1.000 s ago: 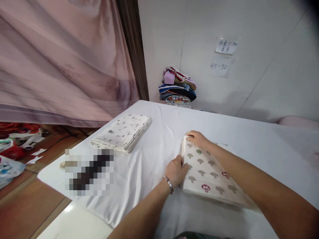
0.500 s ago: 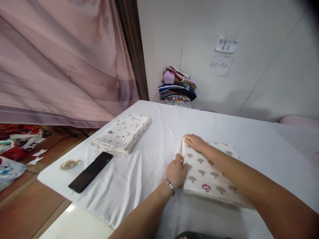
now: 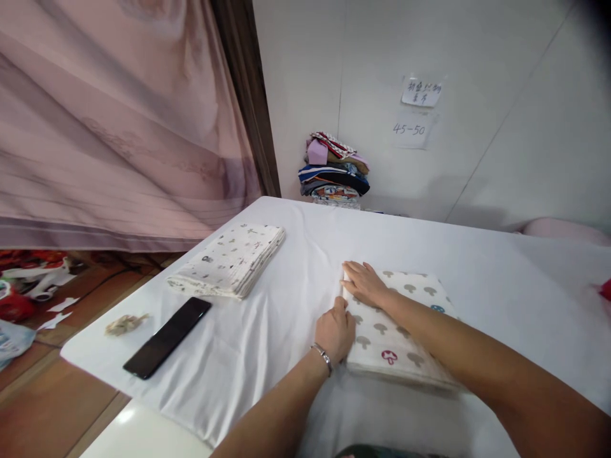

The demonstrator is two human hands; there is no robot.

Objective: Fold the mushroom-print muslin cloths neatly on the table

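Observation:
A folded white cloth with a mushroom print (image 3: 382, 331) lies flat on the white-covered table in front of me. My left hand (image 3: 335, 331), with a silver bracelet at the wrist, is at the cloth's left edge. Its fingers are curled against that edge, and the thumb rests on top. Farther back, my right hand (image 3: 365, 283) lies flat over the far left corner, palm down, its fingers reaching to the edge. My right forearm crosses above the cloth and hides part of its right side.
Another folded cloth with small dark prints (image 3: 229, 257) lies at the table's left. Near it are a black phone (image 3: 167, 337) and a small tan tuft (image 3: 125, 324). Stacked folded fabrics (image 3: 334, 172) stand by the wall beyond the table. A pink curtain (image 3: 119, 127) hangs at left.
My right hand has shifted slightly inward from the far corner and flattened onto the cloth. My left hand keeps its place at the left edge. The view has turned slightly right.

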